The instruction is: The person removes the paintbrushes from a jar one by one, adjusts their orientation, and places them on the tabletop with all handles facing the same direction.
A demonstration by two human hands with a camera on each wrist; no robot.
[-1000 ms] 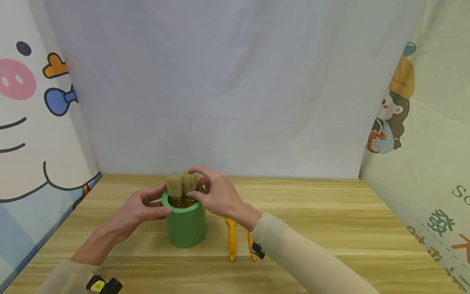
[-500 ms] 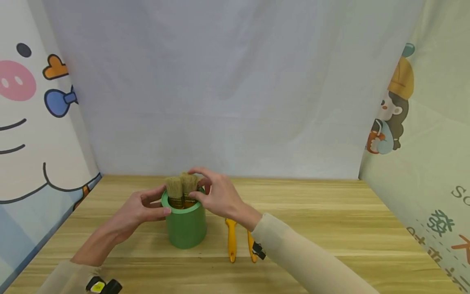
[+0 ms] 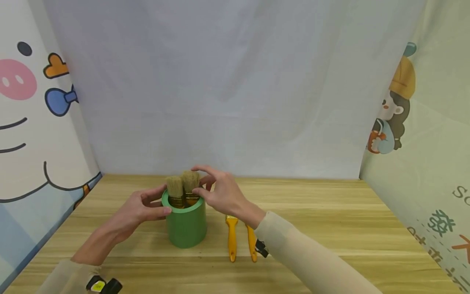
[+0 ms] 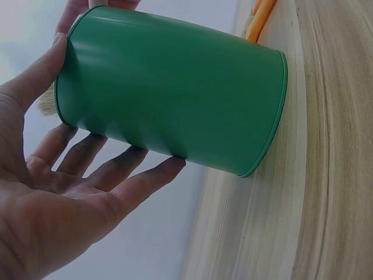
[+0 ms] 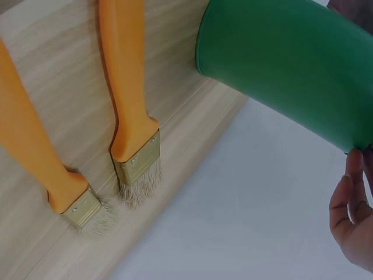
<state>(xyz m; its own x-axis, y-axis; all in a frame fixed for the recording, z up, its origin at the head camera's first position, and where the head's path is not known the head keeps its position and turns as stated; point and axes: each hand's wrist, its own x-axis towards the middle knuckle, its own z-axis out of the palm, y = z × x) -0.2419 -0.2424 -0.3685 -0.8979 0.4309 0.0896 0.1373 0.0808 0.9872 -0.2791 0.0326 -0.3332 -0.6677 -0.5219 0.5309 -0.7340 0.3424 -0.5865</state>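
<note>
A green cylindrical pot (image 3: 186, 228) stands upright on the wooden table. Two paintbrushes poke out of its mouth, bristles up. My left hand (image 3: 144, 207) grips the pot from the left, thumb by the rim and fingers along its far side, as the left wrist view shows. At the pot's right, my right hand (image 3: 225, 194) pinches the right paintbrush (image 3: 191, 182), thumb low near the metal band and a finger at the bristle tops. The left paintbrush (image 3: 174, 188) leans beside it, untouched. Both handles are mostly hidden inside the pot.
Right of the pot lie two yellow-orange paintbrushes, a nearer one (image 3: 232, 241) and another (image 3: 251, 244) partly under my right forearm. Their bristles show in the right wrist view, pointing away from me. A pale cloth (image 3: 235, 102) hangs behind the wooden table (image 3: 323, 228).
My right hand has shifted slightly right, and the right paintbrush has risen a little with it. My left hand and the pot have stayed in place.
</note>
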